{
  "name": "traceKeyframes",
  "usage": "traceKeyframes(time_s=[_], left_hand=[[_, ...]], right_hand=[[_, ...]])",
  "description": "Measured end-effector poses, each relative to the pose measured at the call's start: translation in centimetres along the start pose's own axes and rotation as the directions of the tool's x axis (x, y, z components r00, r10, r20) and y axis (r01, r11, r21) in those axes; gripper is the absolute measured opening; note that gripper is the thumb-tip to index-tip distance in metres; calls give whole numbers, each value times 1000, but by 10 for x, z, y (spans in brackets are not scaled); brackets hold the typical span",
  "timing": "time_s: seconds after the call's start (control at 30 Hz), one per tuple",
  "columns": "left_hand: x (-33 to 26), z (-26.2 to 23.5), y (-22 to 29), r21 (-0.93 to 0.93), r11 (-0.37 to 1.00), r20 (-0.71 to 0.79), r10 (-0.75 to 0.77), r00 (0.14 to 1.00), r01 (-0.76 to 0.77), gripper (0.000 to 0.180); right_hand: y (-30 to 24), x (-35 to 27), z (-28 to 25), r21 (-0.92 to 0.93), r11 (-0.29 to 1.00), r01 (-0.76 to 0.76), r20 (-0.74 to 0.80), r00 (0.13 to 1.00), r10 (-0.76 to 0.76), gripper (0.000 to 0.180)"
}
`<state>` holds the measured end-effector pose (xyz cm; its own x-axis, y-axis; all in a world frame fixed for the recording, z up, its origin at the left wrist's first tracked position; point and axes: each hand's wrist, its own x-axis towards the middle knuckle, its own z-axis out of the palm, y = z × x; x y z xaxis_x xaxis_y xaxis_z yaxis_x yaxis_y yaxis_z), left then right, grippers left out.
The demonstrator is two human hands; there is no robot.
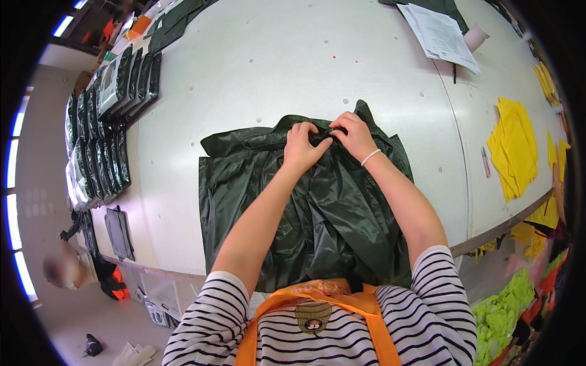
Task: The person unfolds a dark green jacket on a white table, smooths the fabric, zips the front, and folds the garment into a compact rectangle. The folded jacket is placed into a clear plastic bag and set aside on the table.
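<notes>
From the head view, a dark green garment [317,207] lay spread on the white worktop [244,67], its lower part hanging toward the person. The left hand [302,146] and right hand [353,135] met at its upper edge, both pinching folds of the fabric. Yellow cloth pieces [514,146] lay well to the right, packaged garments [104,128] along the left edge.

I see bright, even overhead light across the white table [293,55], which throws only soft, short shadows under my forearms. The dark green glossy fabric [329,207] catches pale sheen along its creases. Blue-white glare strips sit at the far left rim. Fisheye bending curves the table's edges, and a black vignette closes every corner. The lower right rim looks smeared and blurred.
</notes>
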<state>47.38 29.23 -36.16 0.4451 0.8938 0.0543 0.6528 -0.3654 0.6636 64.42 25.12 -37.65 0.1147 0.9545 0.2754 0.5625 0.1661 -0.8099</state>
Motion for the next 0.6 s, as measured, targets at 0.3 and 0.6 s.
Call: traceKeyframes(time_s=[0.3, 0.6], left_hand=[[16, 4, 13, -100, 989, 91, -100, 991, 109, 25], [21, -20, 10, -47, 998, -23, 30, 999, -31, 20]], right_hand=[[1, -6, -10, -118, 989, 93, -14, 995, -96, 14], [-4, -5, -26, -96, 995, 36, -194, 980, -55, 10]])
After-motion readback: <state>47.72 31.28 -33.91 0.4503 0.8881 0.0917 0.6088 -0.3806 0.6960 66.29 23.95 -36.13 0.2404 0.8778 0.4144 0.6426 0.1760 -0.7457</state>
